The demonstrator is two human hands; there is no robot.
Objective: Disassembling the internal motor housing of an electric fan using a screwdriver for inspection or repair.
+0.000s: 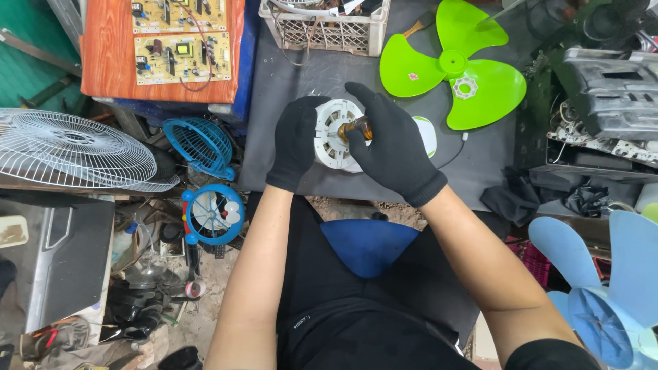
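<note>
Hands on a fan motor
Left hand clasped the white motor; right hand pinched an amber-handled tool upright at its centre.

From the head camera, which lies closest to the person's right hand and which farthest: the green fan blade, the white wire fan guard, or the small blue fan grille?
Measured from the right hand:
1. Green fan blade, on the mat just up and to the right.
2. Small blue fan grille, left, beyond the mat's edge.
3. White wire fan guard, at the far left.
</note>
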